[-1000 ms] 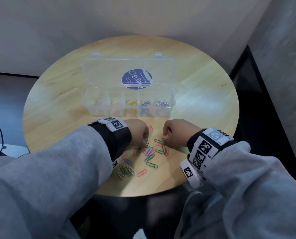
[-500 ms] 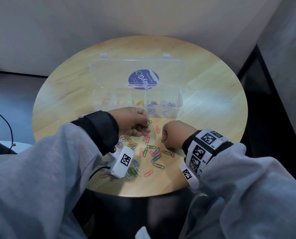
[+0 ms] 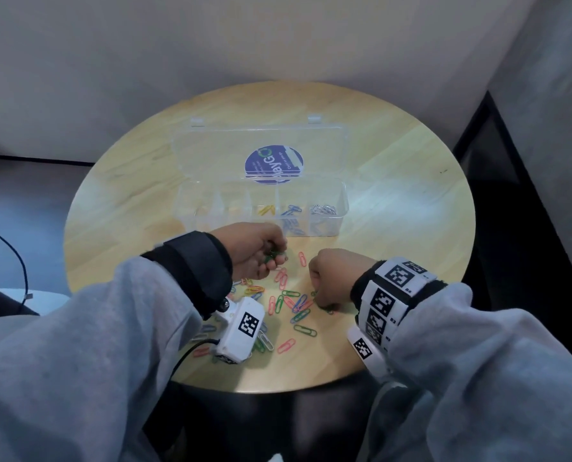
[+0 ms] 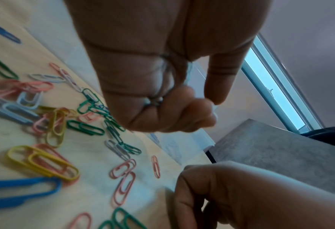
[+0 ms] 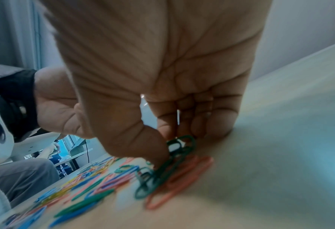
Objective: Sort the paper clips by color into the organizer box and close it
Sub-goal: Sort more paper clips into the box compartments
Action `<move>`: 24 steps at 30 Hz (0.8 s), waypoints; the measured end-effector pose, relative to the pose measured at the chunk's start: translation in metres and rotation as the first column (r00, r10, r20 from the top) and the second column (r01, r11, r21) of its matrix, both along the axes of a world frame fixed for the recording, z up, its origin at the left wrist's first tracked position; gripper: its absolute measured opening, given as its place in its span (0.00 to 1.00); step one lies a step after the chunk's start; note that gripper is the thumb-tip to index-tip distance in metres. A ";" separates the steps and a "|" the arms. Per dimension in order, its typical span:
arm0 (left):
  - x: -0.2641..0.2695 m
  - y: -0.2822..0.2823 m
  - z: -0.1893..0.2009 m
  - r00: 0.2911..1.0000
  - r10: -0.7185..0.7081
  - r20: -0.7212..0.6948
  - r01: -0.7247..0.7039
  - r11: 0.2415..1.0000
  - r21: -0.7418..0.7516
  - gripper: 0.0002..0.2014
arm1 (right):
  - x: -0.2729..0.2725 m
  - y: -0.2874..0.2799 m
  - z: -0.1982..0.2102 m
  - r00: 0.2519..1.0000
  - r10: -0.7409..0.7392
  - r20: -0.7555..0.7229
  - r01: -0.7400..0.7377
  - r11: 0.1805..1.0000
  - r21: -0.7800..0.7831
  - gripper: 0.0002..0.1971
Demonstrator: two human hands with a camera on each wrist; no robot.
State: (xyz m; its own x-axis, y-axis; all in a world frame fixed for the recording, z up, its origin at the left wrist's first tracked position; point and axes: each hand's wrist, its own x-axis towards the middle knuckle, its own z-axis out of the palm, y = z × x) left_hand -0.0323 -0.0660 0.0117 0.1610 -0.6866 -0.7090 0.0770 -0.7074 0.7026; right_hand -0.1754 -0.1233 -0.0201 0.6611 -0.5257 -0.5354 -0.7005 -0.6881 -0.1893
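A clear organizer box (image 3: pixel 343 215) stands open on the round wooden table (image 3: pixel 394 228), its lid (image 3: pixel 211 151) lying flat behind it. Yellow clips (image 3: pixel 266 209), blue clips (image 3: pixel 291 210) and silver clips (image 3: pixel 323 209) lie in three separate compartments. Loose mixed-color paper clips (image 3: pixel 288 305) are scattered near the front edge. My left hand (image 3: pixel 264 251) is raised just in front of the box, fingers curled round green clips (image 3: pixel 271 259). My right hand (image 3: pixel 331 278) rests on the pile, its thumb and fingers pinching green clips (image 5: pixel 179 147) against the table.
The left wrist camera (image 3: pixel 241 328) hangs over the near-left part of the pile. A black cable (image 3: pixel 8 248) runs along the floor at left. A grey wall and a dark gap (image 3: pixel 511 228) lie right of the table.
My left hand has lifted off the pile, turned over and moved toward the box with green clips in it. My right hand has stayed on the pile, shifting slightly.
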 end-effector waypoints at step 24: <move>-0.007 0.002 0.003 0.958 -0.186 0.217 0.193 0.981 -0.013 0.21 | -0.035 -0.015 0.022 0.950 -0.306 0.069 0.257 0.886 0.386 0.13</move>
State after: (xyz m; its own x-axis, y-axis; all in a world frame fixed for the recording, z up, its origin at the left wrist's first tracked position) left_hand -0.0396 -0.0641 0.0148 0.1704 -0.7421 -0.6483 -0.2108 -0.6702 0.7116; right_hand -0.2108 -0.1381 0.0014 0.5883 -0.4815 -0.6496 -0.8083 -0.3295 -0.4879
